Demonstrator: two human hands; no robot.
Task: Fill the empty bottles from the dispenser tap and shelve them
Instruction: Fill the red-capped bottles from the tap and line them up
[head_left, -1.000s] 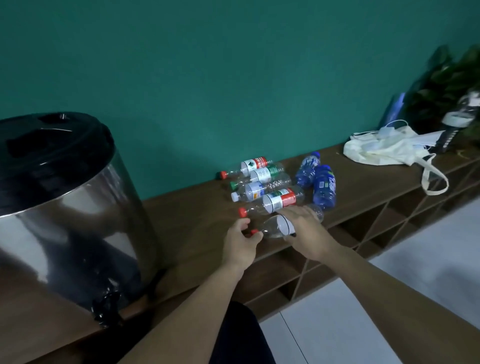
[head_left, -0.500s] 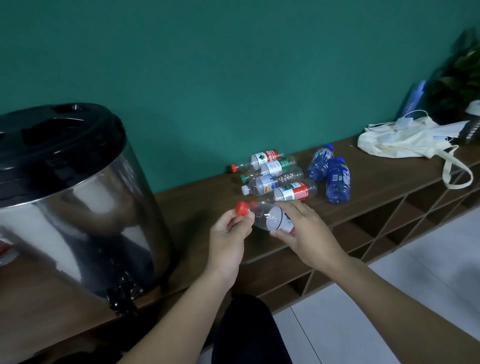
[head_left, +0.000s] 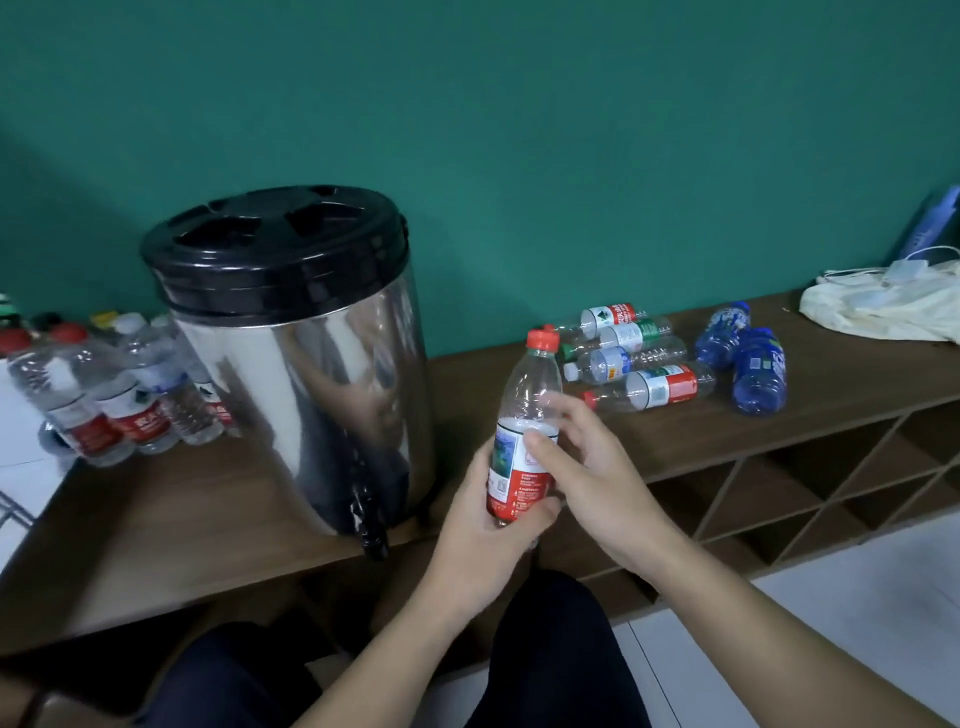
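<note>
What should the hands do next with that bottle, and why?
Probably twist off the red cap. The left hand holds the empty bottle upright near the tap, still capped, and the right hand is free beside it. No water gets in until the cap is off.

Teal wall (head_left: 519, 130), cream cloth bag (head_left: 883, 312) at the counter's right end, blue object (head_left: 930, 228) leaning behind it

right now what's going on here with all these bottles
A person holds an empty red-capped bottle upright in the left hand, cap on, the right hand touching its label. The steel dispenser and its tap are just to the left. More empty bottles lie on the counter.
</note>
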